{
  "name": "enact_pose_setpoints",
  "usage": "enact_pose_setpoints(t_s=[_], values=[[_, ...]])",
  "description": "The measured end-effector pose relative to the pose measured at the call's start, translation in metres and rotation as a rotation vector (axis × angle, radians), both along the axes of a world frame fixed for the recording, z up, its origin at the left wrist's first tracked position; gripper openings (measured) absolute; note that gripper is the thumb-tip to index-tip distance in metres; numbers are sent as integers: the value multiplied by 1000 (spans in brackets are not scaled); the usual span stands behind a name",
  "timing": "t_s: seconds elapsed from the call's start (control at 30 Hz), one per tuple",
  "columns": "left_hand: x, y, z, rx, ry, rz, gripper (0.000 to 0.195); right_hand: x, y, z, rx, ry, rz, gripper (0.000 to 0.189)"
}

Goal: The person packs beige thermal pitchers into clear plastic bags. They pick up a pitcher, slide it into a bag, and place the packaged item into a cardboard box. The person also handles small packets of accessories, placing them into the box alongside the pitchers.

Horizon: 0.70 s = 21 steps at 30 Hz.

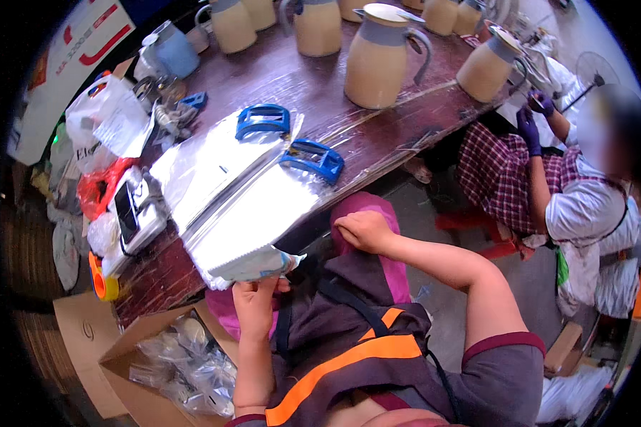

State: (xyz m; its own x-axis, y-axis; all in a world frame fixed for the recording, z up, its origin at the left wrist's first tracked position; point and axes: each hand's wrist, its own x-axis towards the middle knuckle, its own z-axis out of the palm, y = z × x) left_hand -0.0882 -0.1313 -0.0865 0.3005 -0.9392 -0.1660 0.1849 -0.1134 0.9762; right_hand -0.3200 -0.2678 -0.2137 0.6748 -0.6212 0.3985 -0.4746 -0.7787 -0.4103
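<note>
My left hand (255, 299) is at the table's front edge, its fingers closed on the lower edge of a small printed plastic packet (259, 265). My right hand (364, 230) rests loosely curled near my knee, and I see nothing in it. In front of me lie two stacks of clear plastic bags, a left one (203, 165) and a right one (267, 208). A blue plastic tape-dispenser-like holder (263, 120) sits on the far end of the left stack, and a similar blue holder (312, 160) on the right one.
Several beige and grey jugs (376, 64) stand along the table's far side. At left are a white carrier bag (107, 117), a phone (126, 211) and an orange tape roll (104, 280). An open carton (123, 368) holds bagged items. A co-worker (582, 192) in purple gloves sits at right.
</note>
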Motion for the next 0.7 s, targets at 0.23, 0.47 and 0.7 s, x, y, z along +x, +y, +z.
enact_pose_setpoints(t_s=[0.23,0.47,0.7], values=[[-7,-12,-3,-72,50,-43,13,-20,18,25,10,-24,-37,16],[-4,-8,-11,-54,14,-1,14,-48,26,26,15,-46,-116,16],[-1,-3,-5,-105,-5,28,16,-38,12,10,45,-56,-138,15]])
